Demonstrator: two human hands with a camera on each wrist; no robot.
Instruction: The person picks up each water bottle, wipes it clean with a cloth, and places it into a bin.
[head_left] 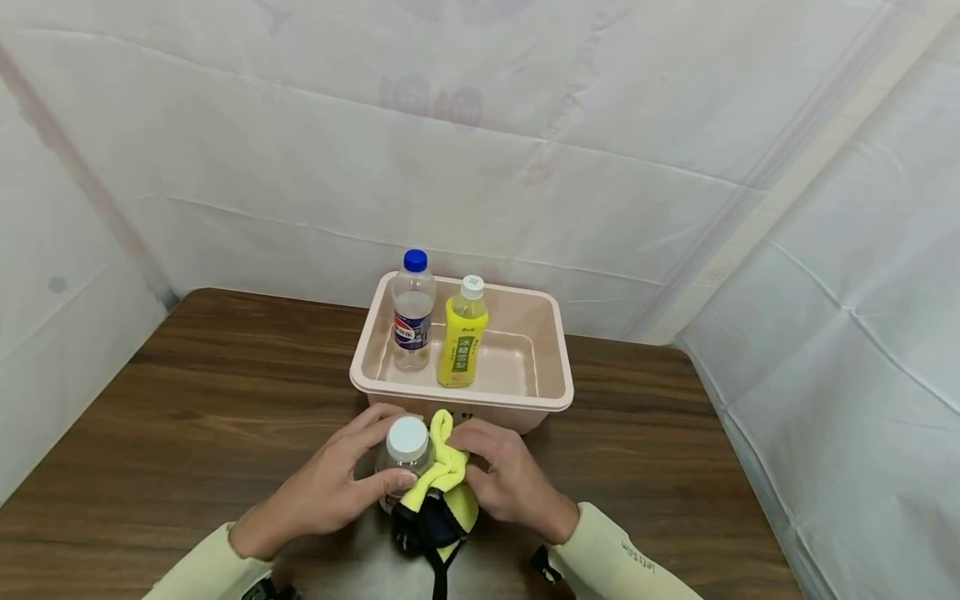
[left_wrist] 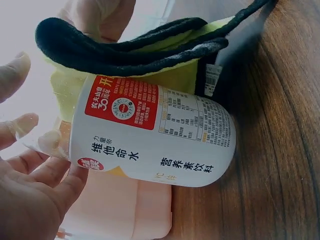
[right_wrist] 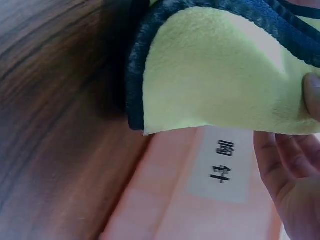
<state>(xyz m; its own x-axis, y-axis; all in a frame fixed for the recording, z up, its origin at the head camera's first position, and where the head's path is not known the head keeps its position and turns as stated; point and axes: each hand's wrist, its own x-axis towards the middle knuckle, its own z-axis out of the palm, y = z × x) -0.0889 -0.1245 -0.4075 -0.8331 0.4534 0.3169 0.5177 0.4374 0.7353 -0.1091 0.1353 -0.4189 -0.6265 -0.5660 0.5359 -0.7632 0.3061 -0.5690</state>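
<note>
A bottle with a white cap (head_left: pixel 408 438) and a white printed label (left_wrist: pixel 145 150) stands on the table in front of the bin. My left hand (head_left: pixel 337 479) grips its clear upper part, thumb on the near side and fingers around the far side. Against the bottle's right side is a plush yellow cloth (head_left: pixel 448 471) with dark edging and a dark strap, bunched and folded. My right hand (head_left: pixel 506 467) pinches this cloth between thumb and fingers. The right wrist view shows a broad yellow panel of the cloth (right_wrist: pixel 215 75), its lower edge held at the right.
Just behind my hands sits a pink plastic bin (head_left: pixel 558 358) with a label (right_wrist: pixel 222 165) on its front. Inside stand a blue-capped cola bottle (head_left: pixel 412 329) and a yellow-labelled drink bottle (head_left: pixel 462 337). White sheeting (head_left: pixel 480 167) rises behind the brown wooden table (head_left: pixel 225 400).
</note>
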